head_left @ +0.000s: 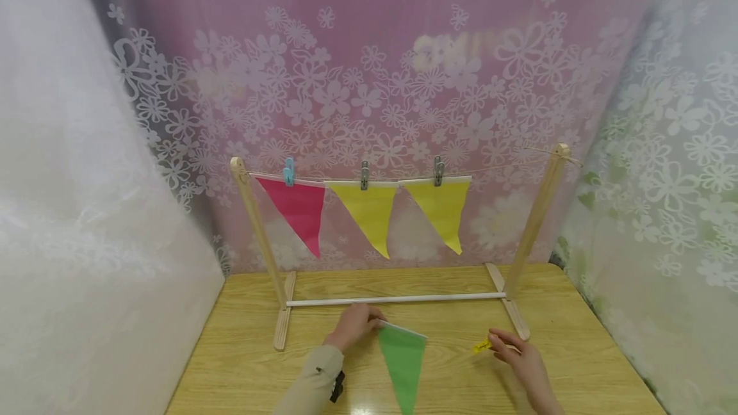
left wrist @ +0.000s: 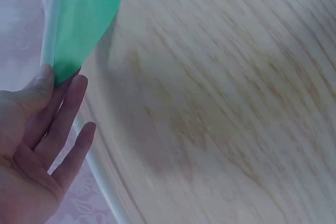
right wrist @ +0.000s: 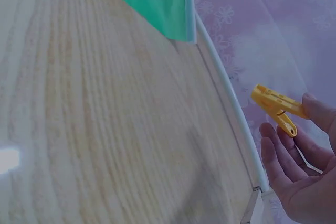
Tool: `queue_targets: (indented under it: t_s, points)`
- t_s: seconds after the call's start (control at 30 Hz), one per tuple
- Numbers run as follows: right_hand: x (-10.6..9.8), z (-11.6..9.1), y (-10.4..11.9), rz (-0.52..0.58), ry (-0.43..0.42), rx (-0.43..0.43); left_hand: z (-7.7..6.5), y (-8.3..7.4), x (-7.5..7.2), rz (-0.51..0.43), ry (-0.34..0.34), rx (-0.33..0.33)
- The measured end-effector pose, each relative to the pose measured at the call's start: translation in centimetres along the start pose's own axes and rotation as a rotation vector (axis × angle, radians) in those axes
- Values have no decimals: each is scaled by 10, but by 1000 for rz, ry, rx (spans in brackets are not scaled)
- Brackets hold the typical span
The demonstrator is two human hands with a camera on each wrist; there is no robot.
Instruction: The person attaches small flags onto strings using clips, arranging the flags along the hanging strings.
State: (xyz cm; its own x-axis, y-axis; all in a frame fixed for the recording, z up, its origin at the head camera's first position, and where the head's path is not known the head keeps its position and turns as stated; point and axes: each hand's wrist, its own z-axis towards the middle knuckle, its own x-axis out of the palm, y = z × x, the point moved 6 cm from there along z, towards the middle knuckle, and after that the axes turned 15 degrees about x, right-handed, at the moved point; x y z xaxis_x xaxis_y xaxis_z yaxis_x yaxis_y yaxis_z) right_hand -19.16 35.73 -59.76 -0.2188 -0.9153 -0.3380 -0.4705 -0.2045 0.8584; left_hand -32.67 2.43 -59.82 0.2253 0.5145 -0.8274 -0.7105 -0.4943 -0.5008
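Note:
A green pennant flag (head_left: 401, 364) with a white top edge hangs from my left hand (head_left: 354, 325), whose thumb and fingers pinch its upper left corner. In the left wrist view the thumb presses on the white edge of the green cloth (left wrist: 79, 19). My right hand (head_left: 521, 364) holds a yellow clothespin (right wrist: 278, 109) by its handle ends between thumb and fingers. Behind both hands, a pink pennant (head_left: 302, 210) and two yellow pennants (head_left: 369, 210) hang from a string (head_left: 496, 168), clipped by a blue clothespin (head_left: 289, 172) and two grey clothespins (head_left: 364, 175).
The string runs between two wooden posts (head_left: 259, 235) on flat feet (head_left: 507, 303). A white rod (head_left: 403, 299) joins the posts low down, just behind my hands. Below lies a wood-grain table (head_left: 230, 364), with a flowered pink curtain (head_left: 369, 82) at its back.

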Motion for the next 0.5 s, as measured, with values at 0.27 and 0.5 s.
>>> queue_targets:
  t_s: [0.27,0.5]
  points:
    - [-7,10,7,41,26,11,9,-16,-3,-169,-14,28]
    - [-10,12,23,186,73,-51,17,-27,-9,-323,-43,23]
